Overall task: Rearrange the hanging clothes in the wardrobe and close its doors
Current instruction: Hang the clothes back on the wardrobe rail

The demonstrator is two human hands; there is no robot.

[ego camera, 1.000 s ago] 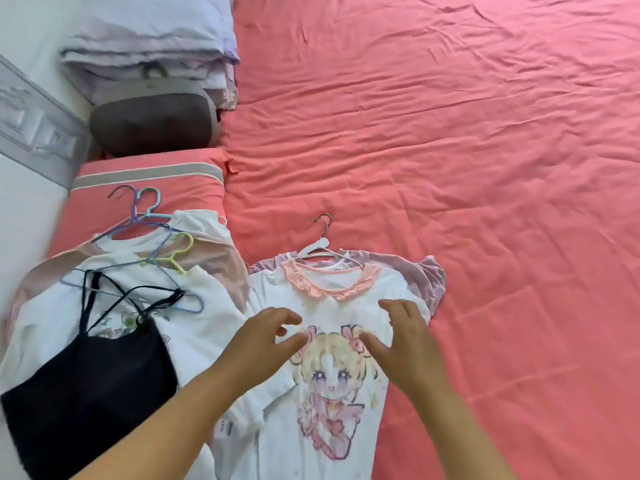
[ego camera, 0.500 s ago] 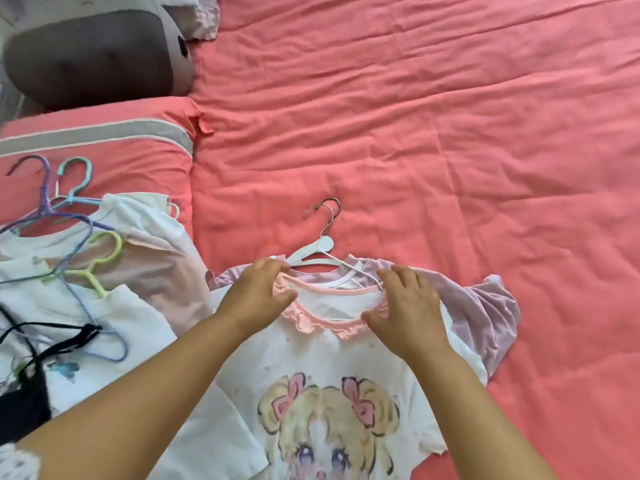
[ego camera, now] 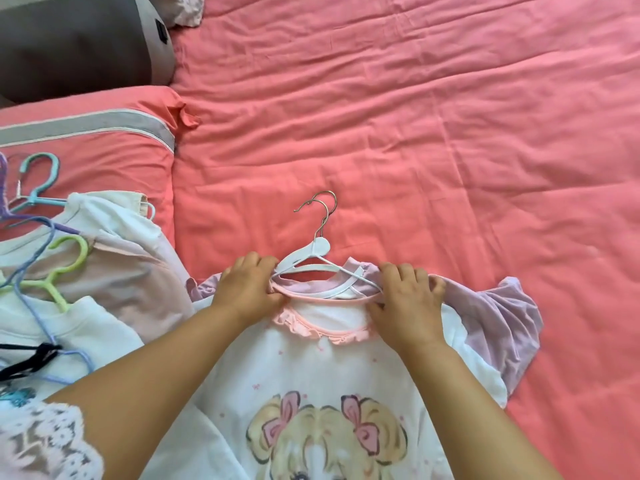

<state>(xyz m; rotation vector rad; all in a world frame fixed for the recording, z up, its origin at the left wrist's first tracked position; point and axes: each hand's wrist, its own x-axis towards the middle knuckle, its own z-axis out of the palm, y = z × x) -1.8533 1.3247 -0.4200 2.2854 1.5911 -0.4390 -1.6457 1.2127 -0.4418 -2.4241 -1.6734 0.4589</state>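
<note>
Both hands are down at the neckline of a white T-shirt (ego camera: 311,368) printed with a cartoon girl, which lies flat on the pink bedsheet (ego camera: 415,133). The left hand (ego camera: 247,289) sits at the 9 o'clock side of the collar, fingers curled and pinching the pink frilled edge together with the fabric under it. The right hand (ego camera: 405,303) is at the 3 o'clock side, fingers bent over the shoulder seam and thumb tucked below — it grips the cloth there.

Beneath the T-shirt lies a lilac top (ego camera: 498,317), its sleeve spreading out toward 3 o'clock. A white hanger (ego camera: 311,258) pokes out of the necklines at 12 o'clock; two metal hooks show above it, so a second hanger seems to lie under the first, though its body cannot be made out.

At 9 o'clock a pile of clothes (ego camera: 114,271) rests partly on a pink pillow (ego camera: 86,147), with a green hanger (ego camera: 65,268), a blue hanger (ego camera: 38,181) and a purple one tangled on top. A grey cushion (ego camera: 79,43) sits at 11 o'clock — no wardrobe is in sight.
</note>
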